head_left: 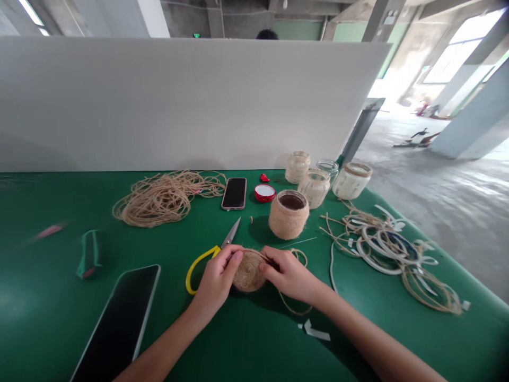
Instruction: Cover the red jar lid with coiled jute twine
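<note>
Bright daylight from the far-right windows (463, 48) burns out to white. Soft shadows fall beneath the left hand (217, 278), right hand (288, 273) and twine coil (249, 271) on the green table (51, 276). A pink streak (50, 231) at left is blurred, and wide-angle distortion bends the edges.

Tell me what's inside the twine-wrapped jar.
The twine-wrapped jar shows a dark brown interior through its mouth; the twine hides its sides, and the bottom is too shadowed to show any contents.
</note>
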{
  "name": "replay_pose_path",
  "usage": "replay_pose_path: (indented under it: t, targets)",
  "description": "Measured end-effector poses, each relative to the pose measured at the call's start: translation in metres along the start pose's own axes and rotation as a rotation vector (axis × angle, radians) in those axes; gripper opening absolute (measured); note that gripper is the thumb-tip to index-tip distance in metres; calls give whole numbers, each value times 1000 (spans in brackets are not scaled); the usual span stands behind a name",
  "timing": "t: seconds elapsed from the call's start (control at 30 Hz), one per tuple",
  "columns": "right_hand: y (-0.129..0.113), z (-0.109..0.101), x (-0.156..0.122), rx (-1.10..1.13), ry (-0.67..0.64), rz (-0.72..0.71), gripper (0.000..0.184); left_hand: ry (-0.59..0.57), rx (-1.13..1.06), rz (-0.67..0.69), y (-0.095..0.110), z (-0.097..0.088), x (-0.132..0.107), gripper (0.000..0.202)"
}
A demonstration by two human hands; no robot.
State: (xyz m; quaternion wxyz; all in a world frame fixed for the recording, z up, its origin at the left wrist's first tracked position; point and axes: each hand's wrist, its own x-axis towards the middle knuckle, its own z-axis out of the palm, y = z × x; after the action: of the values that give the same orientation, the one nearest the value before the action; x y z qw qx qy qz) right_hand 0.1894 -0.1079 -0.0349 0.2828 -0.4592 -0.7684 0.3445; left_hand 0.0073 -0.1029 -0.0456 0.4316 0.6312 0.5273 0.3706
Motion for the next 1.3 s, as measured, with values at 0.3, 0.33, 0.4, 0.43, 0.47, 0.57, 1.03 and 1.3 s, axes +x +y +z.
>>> replay_pose_path:
  t: [0.3, 0.33, 0.4, 0.43, 0.47, 0.57, 1.03, 1.3]
  targets:
    - [-1, 6, 1, 73, 9, 20, 19, -134, 84, 73, 6, 8, -5, 26]
    - [0, 6, 1, 73, 5, 18, 20, -135, 87, 74, 6, 8, -5, 26]
    - [1, 7, 1, 87, 1, 10, 20, -133, 90, 71, 6, 9, -5, 26]
    - [2, 7, 1, 101, 3, 5, 21, -133, 87, 69, 6, 9, -5, 26]
    - [2, 7, 2, 120, 7, 1, 22, -134, 80, 69, 6, 9, -5, 26]
    - [4, 8, 2, 197, 14, -3, 25, -151, 37, 64, 4, 8, -5, 26]
    - [5, 6, 3, 444, -49, 16, 25, -195, -45, 59, 2, 7, -6, 24]
    - [6, 7, 4, 543, -25, 121, 31, -122, -82, 8, 5, 2, -3, 23]
